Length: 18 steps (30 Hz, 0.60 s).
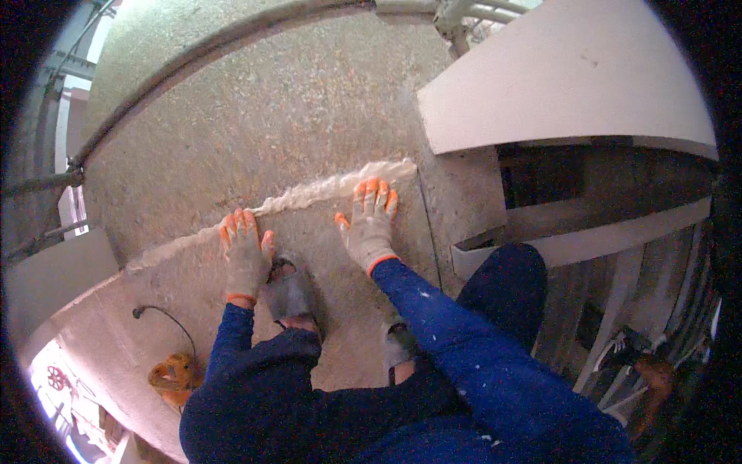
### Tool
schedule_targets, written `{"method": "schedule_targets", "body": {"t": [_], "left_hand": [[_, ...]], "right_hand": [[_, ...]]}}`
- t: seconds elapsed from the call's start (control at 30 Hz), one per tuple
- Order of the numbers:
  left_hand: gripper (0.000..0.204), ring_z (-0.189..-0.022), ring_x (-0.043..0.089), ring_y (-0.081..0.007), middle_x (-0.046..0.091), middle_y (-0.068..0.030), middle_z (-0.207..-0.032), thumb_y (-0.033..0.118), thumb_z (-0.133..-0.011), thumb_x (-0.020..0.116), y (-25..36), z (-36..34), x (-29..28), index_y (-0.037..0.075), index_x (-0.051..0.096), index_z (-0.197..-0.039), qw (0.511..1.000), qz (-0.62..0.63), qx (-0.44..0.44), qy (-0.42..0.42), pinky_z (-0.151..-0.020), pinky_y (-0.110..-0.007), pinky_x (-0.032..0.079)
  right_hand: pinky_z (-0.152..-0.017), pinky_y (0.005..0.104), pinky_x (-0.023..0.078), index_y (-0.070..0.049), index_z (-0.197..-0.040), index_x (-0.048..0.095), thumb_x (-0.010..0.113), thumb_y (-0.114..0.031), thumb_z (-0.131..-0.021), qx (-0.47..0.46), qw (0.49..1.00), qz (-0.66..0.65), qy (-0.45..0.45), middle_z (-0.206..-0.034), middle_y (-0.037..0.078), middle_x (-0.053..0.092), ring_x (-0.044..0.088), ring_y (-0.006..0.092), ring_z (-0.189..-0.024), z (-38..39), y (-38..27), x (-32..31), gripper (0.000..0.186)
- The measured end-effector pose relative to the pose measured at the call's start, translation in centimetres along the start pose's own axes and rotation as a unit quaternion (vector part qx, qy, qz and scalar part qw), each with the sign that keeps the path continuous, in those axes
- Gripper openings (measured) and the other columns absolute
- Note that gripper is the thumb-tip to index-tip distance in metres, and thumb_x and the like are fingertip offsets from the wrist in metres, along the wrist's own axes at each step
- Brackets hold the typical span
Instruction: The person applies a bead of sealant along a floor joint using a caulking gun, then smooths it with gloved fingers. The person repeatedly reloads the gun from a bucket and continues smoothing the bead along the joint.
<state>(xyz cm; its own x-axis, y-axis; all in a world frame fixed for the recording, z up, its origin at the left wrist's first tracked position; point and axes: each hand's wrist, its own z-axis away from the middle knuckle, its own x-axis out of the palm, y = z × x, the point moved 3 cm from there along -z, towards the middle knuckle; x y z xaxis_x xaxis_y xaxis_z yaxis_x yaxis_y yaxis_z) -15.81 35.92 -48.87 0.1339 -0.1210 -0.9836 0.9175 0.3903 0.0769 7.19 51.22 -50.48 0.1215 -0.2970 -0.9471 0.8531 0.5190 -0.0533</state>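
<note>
A raised, uneven bead of pale filler [309,192], perhaps foam or plaster, runs along a joint across the rough, speckled grey surface [255,131]. My left hand [246,259], in a grey work glove with orange fingertips, lies with its fingers stretched out beside the bead. Farther right, my right hand [371,228] wears a matching glove. Its fingers are spread, the tips touching or nearly touching the near side of the bead close to its right end. Neither hand holds anything. White specks mark my blue right sleeve [433,301].
My sandalled feet [294,298] are between my arms. At left lie an orange object [174,375] and a thin black cable [178,319]. A metal pipe [193,62] curves along the far side. Right stands a large pale panel [572,77]; someone's sandalled foot [622,344] shows lower right.
</note>
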Motion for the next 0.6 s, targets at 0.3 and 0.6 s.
{"method": "schedule_targets", "body": {"t": [0.3, 0.6], "left_hand": [[0.063, -0.152, 0.031, -0.0433, 0.04, -0.0249, -0.161, 0.034, -0.104, 0.055, -0.6, 3.1, 1.2, -0.001, 0.043, -0.154, 0.996, 0.063, -0.045, 0.036, -0.126, -0.055, 0.022], [0.061, -0.152, 0.031, -0.0431, 0.039, -0.0258, -0.161, 0.027, -0.103, 0.06, -5.2, 7.8, 0.7, -0.002, 0.043, -0.154, 0.984, 0.107, -0.113, 0.083, -0.126, -0.053, 0.023]], "right_hand": [[-0.124, 0.0691, -0.002, 0.005, -0.162, 0.024, 0.048, -0.054, -0.101, 0.106, 0.993, -0.033, 0.043, -0.171, 0.028, 0.014, 0.002, 0.0493, -0.158, -0.1, 0.2, 2.1, 0.089], [-0.122, 0.071, -0.003, 0.005, -0.163, 0.021, 0.043, -0.062, -0.101, 0.178, 0.983, -0.027, -0.036, -0.171, 0.027, 0.013, 0.002, 0.0489, -0.159, -1.8, -3.3, 1.8, 0.094]]}}
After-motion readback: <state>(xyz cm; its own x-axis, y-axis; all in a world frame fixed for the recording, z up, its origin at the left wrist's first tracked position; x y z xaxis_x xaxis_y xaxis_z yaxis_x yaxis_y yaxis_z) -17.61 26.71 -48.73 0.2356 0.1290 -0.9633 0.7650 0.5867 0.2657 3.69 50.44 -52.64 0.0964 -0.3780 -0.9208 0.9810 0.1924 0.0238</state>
